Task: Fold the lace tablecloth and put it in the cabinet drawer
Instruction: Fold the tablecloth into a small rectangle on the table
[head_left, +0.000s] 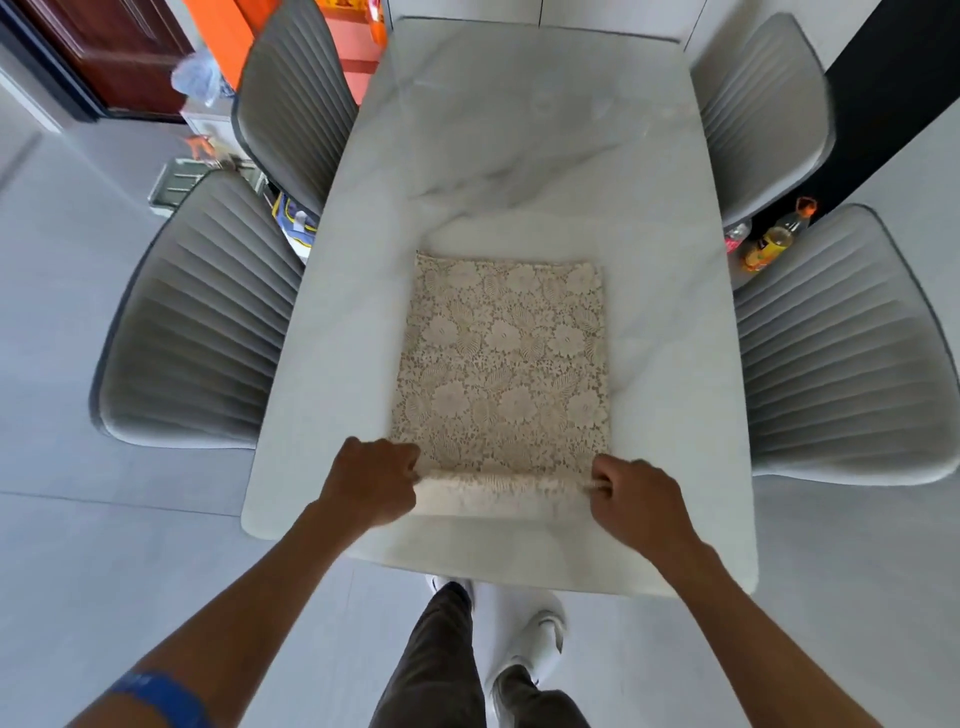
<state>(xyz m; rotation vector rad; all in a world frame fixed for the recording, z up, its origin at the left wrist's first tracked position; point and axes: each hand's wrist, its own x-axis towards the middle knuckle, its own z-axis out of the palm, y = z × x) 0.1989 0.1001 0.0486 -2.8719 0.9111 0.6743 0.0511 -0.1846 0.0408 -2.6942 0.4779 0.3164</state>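
Nearest the camera, the person's dark trouser legs (441, 660) and white shoes (540, 639) stand on the pale floor just short of the table's near edge, and a blue band (166, 699) circles the left forearm. Both bare arms reach forward over the white marble table (519, 130). The left hand (371, 480) curls its fingers round the left end of the near edge of the lace tablecloth (501, 358), and the right hand (636, 501) pinches the right end of the same edge; between them that edge is lifted and turned over into a soft roll, blurred in the view. Beyond the hands, the rest of the cream floral lace lies flat on the table's near half as an already folded rectangle, its far edge straight. The far half of the marble top lies beyond it. Two grey ribbed chairs (197, 317) flank the table on the left and two more (847, 353) on the right. A bottle with an orange cap (776, 236) stands on the floor between the right-hand chairs. At the far left are a dark wooden door (104, 47) and orange boxes (223, 36).
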